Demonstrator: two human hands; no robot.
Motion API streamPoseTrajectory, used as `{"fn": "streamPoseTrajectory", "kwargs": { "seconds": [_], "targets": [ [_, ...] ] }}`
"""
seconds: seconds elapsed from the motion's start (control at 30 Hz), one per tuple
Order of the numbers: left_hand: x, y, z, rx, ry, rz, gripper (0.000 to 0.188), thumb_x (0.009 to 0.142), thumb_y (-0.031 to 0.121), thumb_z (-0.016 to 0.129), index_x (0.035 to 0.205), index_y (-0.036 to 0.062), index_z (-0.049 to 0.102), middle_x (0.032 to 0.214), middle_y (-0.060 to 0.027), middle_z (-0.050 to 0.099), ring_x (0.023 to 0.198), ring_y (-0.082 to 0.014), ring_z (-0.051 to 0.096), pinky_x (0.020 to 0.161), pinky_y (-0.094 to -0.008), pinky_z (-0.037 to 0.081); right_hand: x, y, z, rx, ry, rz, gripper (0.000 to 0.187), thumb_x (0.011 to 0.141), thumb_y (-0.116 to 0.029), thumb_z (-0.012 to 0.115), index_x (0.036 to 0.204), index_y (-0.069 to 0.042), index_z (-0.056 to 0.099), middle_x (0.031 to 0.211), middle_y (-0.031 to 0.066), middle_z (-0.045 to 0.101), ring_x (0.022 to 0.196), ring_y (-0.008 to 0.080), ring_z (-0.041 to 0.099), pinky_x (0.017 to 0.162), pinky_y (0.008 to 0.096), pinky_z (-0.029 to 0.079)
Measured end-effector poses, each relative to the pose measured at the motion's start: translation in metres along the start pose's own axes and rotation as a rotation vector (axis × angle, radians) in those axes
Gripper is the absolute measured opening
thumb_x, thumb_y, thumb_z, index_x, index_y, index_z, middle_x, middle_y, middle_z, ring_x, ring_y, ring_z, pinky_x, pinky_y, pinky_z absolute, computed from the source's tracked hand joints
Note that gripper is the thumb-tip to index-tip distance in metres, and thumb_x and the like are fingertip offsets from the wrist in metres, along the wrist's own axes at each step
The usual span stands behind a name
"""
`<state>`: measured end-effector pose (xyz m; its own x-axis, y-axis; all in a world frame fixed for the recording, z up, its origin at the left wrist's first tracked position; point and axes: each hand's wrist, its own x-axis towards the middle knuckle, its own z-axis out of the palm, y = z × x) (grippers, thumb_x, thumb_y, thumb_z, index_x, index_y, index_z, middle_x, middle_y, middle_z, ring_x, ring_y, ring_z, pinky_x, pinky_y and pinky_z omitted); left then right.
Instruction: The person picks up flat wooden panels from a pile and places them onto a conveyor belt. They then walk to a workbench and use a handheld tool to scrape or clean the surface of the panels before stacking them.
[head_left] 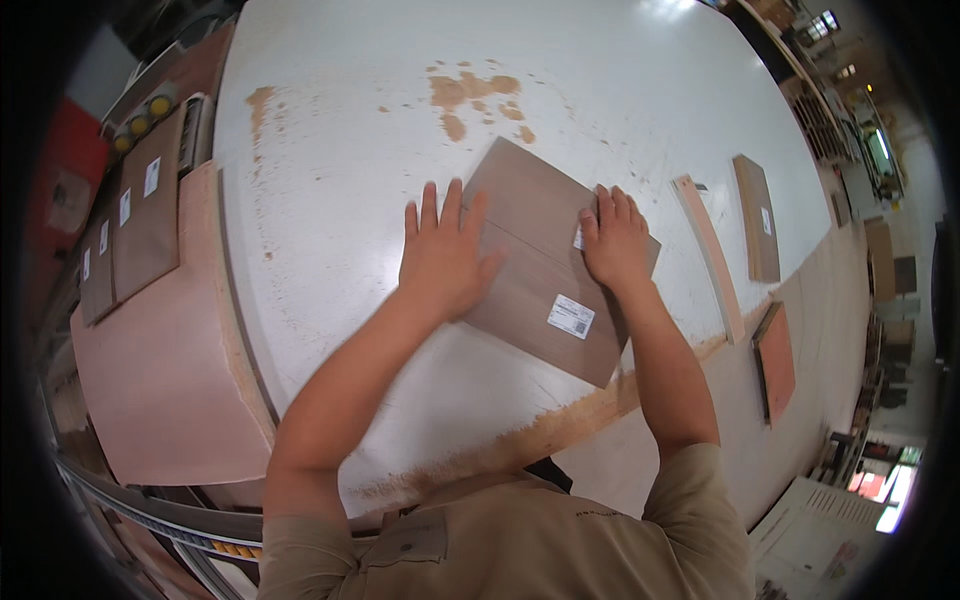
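Two brown wood-grain panels lie edge to edge on the white worktop, a thin seam between them. The nearer panel (540, 300) carries a white label (571, 316); the farther panel (535, 185) reaches away from me. My left hand (445, 262) rests at their left edge, fingers spread and partly blurred. Over the right edge lies my right hand (617, 240), palm down with its fingers stretched out. It partly covers a second white label (578, 237). What is under both palms is hidden.
The white worktop (340, 180) has worn brown patches. To the right lie a narrow wooden strip (712, 260), a labelled brown board (757, 218) and a reddish board (774, 362). At left, several labelled panels (150, 215) rest on a pinkish sheet (175, 375).
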<state>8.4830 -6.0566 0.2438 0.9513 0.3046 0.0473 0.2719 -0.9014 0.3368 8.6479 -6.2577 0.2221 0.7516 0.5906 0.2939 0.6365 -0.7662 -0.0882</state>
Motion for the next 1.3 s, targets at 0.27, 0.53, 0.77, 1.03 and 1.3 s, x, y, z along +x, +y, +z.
{"fn": "streamPoseTrajectory", "kwargs": {
  "seconds": [0.27, 0.53, 0.77, 1.03, 1.3],
  "targets": [
    [0.01, 0.039, 0.037, 0.017, 0.115, -0.005, 0.072, 0.087, 0.041, 0.061, 0.145, 0.0044, 0.04, 0.155, -0.0225, 0.029, 0.143, -0.0425, 0.025, 0.117, -0.0525, 0.021, -0.065, 0.062, -0.062, 0.236, -0.033, -0.106, 0.05, 0.079, -0.025, 0.069, 0.124, -0.003, 0.06, 0.136, 0.0257, 0.049, 0.128, 0.0443, 0.045, 0.103, 0.0549, 0.037],
    [0.035, 0.102, 0.053, -0.017, -0.041, 0.329, 0.059, 0.084, 0.029, 0.063, 0.141, 0.0196, 0.051, 0.156, -0.0079, 0.035, 0.141, -0.0401, 0.031, 0.115, -0.0504, 0.027, -0.069, 0.256, -0.045, -0.09, -0.014, 0.129, 0.053, 0.09, -0.024, 0.062, 0.137, -0.004, 0.049, 0.121, 0.0214, 0.058, 0.111, 0.042, 0.053, 0.095, 0.0463, 0.044],
    [0.024, 0.141, 0.078, 0.113, 0.074, 0.149, 0.06, 0.086, 0.051, 0.064, 0.143, 0.0374, 0.049, 0.154, -0.0165, 0.035, 0.141, -0.0413, 0.032, 0.113, -0.0507, 0.028, -0.167, 0.236, -0.137, 0.604, -0.156, -0.098, 0.046, 0.101, -0.022, 0.045, 0.141, 0.002, 0.043, 0.111, 0.019, 0.061, 0.101, 0.0311, 0.059, 0.09, 0.0409, 0.046],
    [0.012, 0.167, 0.093, 0.248, 0.106, 0.073, 0.071, 0.088, 0.068, 0.049, 0.149, 0.0344, 0.039, 0.152, -0.0206, 0.036, 0.142, -0.0437, 0.029, 0.114, -0.0519, 0.026, -0.33, 0.165, -0.205, 1.259, -0.809, 0.308, 0.06, 0.102, -0.044, 0.039, 0.138, 0.003, 0.037, 0.099, 0.0122, 0.059, 0.082, 0.0188, 0.061, 0.069, 0.0324, 0.053],
    [0.0, 0.172, 0.099, 0.245, 0.147, 0.093, 0.073, 0.088, 0.07, 0.045, 0.15, 0.0321, 0.038, 0.152, -0.0206, 0.037, 0.142, -0.0445, 0.028, 0.114, -0.0528, 0.026, -0.352, 0.121, -0.196, 1.019, -0.706, 0.233, 0.057, 0.104, -0.039, 0.039, 0.144, 0.002, 0.036, 0.094, 0.0085, 0.056, 0.079, 0.0173, 0.059, 0.072, 0.032, 0.051]
  ]
}}
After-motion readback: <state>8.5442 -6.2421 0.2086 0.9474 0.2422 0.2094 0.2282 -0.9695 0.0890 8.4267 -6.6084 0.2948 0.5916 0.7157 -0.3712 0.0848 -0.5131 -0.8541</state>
